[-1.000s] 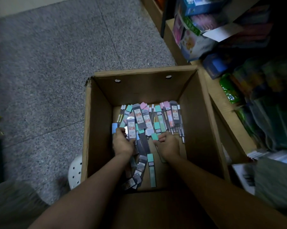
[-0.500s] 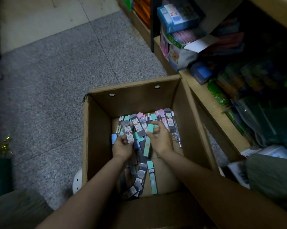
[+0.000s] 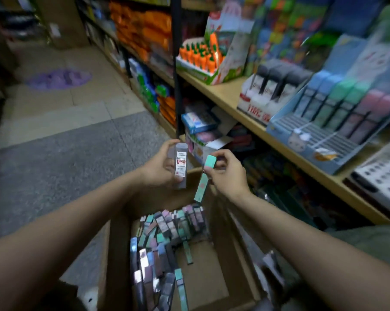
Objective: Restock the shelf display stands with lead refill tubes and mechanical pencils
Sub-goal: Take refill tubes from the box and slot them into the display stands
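Observation:
My left hand (image 3: 159, 167) grips a grey lead refill tube (image 3: 180, 166) with a white and red label, held upright above the box. Close beside it, my right hand (image 3: 227, 173) pinches a mint-green refill tube (image 3: 204, 179) by its upper end, and the tube hangs down tilted. Below both hands the cardboard box (image 3: 214, 286) holds a pile of several grey, green and pink tubes (image 3: 167, 234). On the wooden shelf (image 3: 277, 140) at the right stand a blue display stand (image 3: 328, 122) with blue, green and pink tubes and a white stand (image 3: 263, 95) with dark-capped tubes.
An orange carrot-pen display (image 3: 203, 61) stands further back on the shelf. Lower shelves hold packed stationery boxes (image 3: 198, 122). A black upright post (image 3: 177, 63) divides the shelving. A white perforated stand (image 3: 382, 176) sits at the far right. Grey floor (image 3: 54, 158) lies to the left.
Both hands have risen out of the box, each with a tube. The view has tilted up from the box toward the shelf displays.

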Motion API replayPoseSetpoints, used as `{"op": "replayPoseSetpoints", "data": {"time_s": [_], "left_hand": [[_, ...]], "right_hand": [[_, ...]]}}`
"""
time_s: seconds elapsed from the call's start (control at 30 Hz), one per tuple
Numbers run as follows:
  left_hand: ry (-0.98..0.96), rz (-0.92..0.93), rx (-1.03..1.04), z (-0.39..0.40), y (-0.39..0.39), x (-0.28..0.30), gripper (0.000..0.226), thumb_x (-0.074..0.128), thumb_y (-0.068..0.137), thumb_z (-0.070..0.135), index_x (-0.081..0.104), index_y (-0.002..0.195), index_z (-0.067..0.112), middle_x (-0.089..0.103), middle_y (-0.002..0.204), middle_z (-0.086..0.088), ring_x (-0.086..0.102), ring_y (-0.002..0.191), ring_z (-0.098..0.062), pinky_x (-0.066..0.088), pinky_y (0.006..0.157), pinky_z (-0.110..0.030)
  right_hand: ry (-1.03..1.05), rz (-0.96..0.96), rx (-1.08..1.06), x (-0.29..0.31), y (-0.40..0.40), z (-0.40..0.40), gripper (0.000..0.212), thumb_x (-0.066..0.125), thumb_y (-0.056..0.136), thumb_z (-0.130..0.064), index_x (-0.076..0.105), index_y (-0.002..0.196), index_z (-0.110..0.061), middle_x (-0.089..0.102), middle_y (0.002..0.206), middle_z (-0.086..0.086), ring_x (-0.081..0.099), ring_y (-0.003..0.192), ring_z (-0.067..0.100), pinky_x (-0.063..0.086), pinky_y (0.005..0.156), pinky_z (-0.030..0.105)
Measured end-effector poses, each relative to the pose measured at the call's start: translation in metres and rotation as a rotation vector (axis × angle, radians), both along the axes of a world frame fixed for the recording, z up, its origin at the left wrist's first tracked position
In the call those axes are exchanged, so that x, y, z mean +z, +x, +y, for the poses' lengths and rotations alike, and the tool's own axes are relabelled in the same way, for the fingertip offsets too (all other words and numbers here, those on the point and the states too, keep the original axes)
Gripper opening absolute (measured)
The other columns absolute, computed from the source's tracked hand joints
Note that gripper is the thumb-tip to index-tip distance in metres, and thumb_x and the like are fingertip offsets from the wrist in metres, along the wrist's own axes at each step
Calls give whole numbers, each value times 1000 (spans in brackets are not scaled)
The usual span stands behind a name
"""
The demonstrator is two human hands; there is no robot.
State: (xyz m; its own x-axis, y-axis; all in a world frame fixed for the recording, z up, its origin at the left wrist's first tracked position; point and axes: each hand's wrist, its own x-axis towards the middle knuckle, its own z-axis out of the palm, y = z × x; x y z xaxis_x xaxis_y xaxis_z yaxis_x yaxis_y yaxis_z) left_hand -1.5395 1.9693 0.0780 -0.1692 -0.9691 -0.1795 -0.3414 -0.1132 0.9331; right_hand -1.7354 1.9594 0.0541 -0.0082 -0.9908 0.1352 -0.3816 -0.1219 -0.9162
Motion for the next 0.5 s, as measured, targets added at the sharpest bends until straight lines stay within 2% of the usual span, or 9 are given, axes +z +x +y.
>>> {"op": "replayPoseSetpoints", "data": {"time_s": [0.1,0.13,0.2,0.27,0.4,0.47,0.5], "left_hand": [[-36,73,-25,2,-29,27,92,64,79,-17,24,141,38,60,101,-11,67,81,-18,55,54,-26],[-44,121,-37,1,-39,33,91,62,80,-18,23,142,35,62,104,-13,66,86,-18,56,55,-29],[-44,230,-70,-2,-60,44,88,59,83,-19,21,144,33,64,112,-16,66,96,-26,58,64,-38],[-53,283,-103,-4,-77,53,87,59,84,-16,22,144,36,63,119,-18,65,104,-30,56,74,-43],[-111,293,-157,-18,-96,65,90,66,83,-9,22,145,40,72,103,-11,70,87,-22,57,63,-35],[-128,317,-169,-24,-103,68,92,68,83,-8,21,144,42,75,95,-4,72,82,-17,56,59,-31],[-129,339,-173,-27,-106,68,93,68,82,-8,21,143,43,76,94,-2,73,81,-16,56,58,-29]], "right_hand": [[-100,16,-83,42,-22,6,29,77,80,-17,56,89,-34,64,80,-10,67,68,4,57,63,25],[-135,53,-105,55,-30,7,29,78,80,-20,56,87,-36,65,79,-11,66,69,4,55,63,25],[-200,143,-138,84,-49,8,29,80,78,-23,56,88,-36,65,77,-13,63,69,-1,54,65,23],[-244,201,-159,115,-71,7,30,81,76,-23,57,91,-35,65,78,-13,64,72,2,57,70,29],[-308,273,-229,175,-124,5,33,84,75,-23,59,96,-26,67,85,-7,69,75,16,59,69,44],[-377,325,-293,198,-149,5,33,83,75,-22,59,97,-23,66,86,-4,70,73,12,60,65,40],[-424,379,-335,207,-159,6,32,83,75,-22,58,96,-22,64,83,-7,68,70,6,60,62,33]]}}
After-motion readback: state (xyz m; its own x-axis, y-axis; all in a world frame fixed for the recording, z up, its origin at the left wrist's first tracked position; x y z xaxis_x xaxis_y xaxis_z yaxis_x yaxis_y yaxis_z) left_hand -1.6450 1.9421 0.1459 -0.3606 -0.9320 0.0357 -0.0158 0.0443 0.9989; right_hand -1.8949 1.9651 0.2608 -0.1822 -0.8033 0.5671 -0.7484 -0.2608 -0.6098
